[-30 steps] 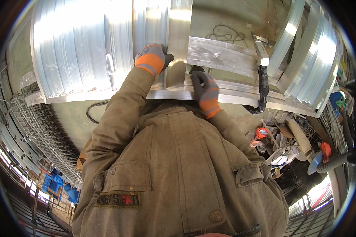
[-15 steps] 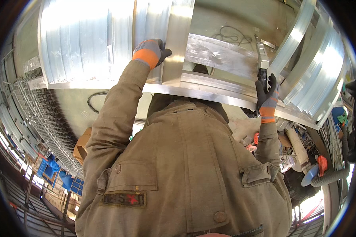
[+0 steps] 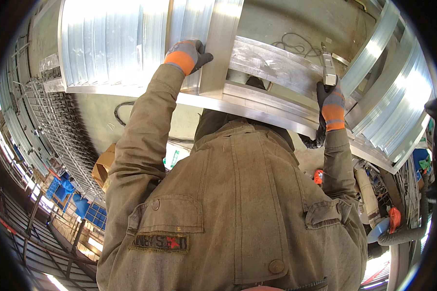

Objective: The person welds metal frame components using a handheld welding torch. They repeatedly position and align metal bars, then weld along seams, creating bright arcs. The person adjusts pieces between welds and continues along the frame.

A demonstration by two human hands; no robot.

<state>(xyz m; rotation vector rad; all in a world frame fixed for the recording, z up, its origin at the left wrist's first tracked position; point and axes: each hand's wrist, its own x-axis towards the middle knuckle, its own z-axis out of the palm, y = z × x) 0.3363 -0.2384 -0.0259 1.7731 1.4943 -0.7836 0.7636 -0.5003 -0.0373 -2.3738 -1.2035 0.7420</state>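
My left hand (image 3: 187, 54), in a grey glove with an orange cuff, grips the edge of an upright aluminium profile (image 3: 221, 48). That profile crosses a long horizontal aluminium rail (image 3: 257, 104). At the rail's right end, my right hand (image 3: 331, 104), in the same kind of glove, is closed around the dark handle of a tool. The tool's silver-grey head (image 3: 328, 72) sticks up above the fingers. What kind of tool it is cannot be made out. My olive work jacket (image 3: 238, 203) fills the lower middle of the view.
Wide ribbed aluminium panels (image 3: 111, 43) lie at the upper left and stacked profiles (image 3: 398, 97) at the right. Wire-grid racks (image 3: 58, 126) run down the left, with a cardboard box (image 3: 104, 167) and blue crates (image 3: 82, 206) beside them. A grey hose (image 3: 403, 235) and a loose cable (image 3: 296, 43) are also in view.
My right hand left the middle of the rail, moved to its right end and closed on the tool handle. My left hand stayed on the upright profile.
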